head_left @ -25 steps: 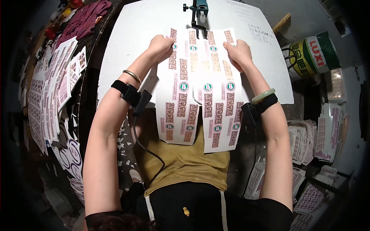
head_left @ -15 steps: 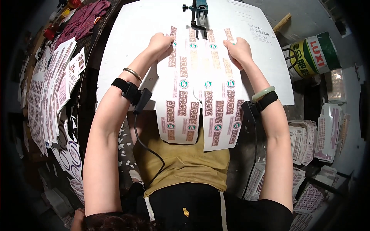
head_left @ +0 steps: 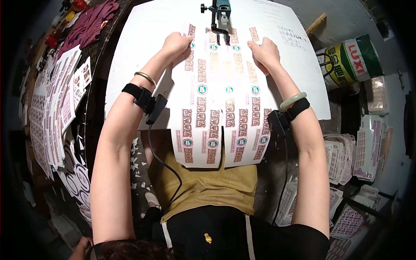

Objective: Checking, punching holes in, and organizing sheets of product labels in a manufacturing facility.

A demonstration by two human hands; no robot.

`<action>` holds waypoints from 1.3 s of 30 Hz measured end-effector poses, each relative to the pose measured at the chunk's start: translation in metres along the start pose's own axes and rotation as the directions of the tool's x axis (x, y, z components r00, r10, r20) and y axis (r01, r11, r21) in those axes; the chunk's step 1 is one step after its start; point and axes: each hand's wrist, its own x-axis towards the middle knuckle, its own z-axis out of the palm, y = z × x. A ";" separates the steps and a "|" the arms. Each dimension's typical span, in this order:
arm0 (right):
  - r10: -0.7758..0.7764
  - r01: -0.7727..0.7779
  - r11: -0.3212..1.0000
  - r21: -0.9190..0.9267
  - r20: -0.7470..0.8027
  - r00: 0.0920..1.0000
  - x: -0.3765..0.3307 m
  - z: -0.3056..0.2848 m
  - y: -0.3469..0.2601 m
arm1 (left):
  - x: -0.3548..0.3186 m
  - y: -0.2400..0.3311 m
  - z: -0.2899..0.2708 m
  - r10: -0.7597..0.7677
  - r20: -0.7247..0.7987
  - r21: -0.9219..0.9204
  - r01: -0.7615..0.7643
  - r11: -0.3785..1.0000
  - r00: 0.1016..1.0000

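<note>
A large white sheet point(head_left: 210, 149) printed with rows of brown lettering and green round marks lies across the white tabletop, its near end drooping over the edge toward my lap. A slit from that near end splits it into two flaps. My left hand point(head_left: 177, 44) pinches the sheet's left edge between thumb and fingers. On the opposite edge, my right hand point(head_left: 265, 53) grips the sheet the same way. Between the hands, at the far end, a teal machine head point(head_left: 223, 8) with a black forked foot point(head_left: 222, 37) stands over the sheet. Glare washes out the sheet's middle.
Stacks of printed sheets point(head_left: 52, 108) lie at the left, beside a plaid cloth point(head_left: 93, 21). A green and white bucket point(head_left: 353, 63) stands on the right, above piles of printed cutouts point(head_left: 368, 147). Another person's hand point(head_left: 86, 242) shows at lower left.
Both hands and the sheet have shifted slightly left and away from me. The sheet has turned a little, so the two flaps' near ends now hang almost level.
</note>
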 end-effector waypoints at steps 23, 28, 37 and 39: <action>-0.083 0.082 0.996 -0.018 -0.078 0.993 0.010 -0.001 -0.007 | 0.008 0.001 -0.004 0.113 -0.078 0.356 -0.078 0.931 0.991; -0.147 0.139 0.988 -0.066 -0.130 0.981 0.015 0.001 -0.005 | 0.008 0.003 -0.004 0.103 -0.118 0.369 -0.053 0.928 0.988; -0.148 0.139 0.988 -0.067 -0.147 0.978 0.015 0.004 -0.004 | -0.002 0.009 -0.003 0.127 -0.148 0.410 -0.056 0.911 0.981; -0.167 0.156 0.984 -0.083 -0.161 0.973 0.017 0.003 -0.002 | -0.006 0.011 0.000 0.135 -0.159 0.414 -0.058 0.909 0.978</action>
